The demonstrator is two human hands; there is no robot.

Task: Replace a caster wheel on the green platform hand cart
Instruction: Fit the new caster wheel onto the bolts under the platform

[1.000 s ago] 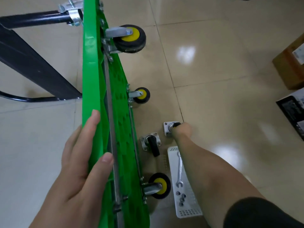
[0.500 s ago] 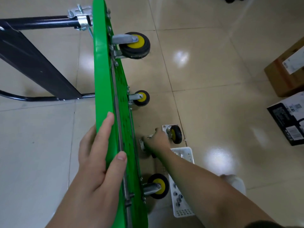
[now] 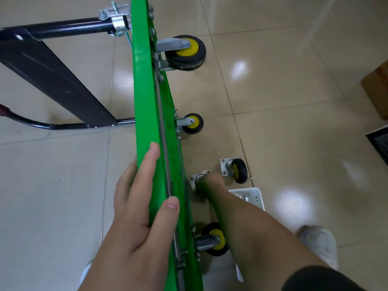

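Your left hand (image 3: 136,206) clamps thumb and fingers over the top edge of the green plastic cart platform (image 3: 144,80), which stands on its side. Your right hand (image 3: 211,179) wraps around the loose steel-plate caster (image 3: 194,181) on the floor, just right of the platform. The spare yellow-hubbed caster (image 3: 237,170) lies just right of it.

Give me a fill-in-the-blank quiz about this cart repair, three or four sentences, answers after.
The left hand grips the top edge of the ____ cart.
____ mounted casters show on its underside.
The right hand reaches one of ____ loose casters on the floor.
The basket under the right forearm is ____.
Missing words: green; three; two; white.
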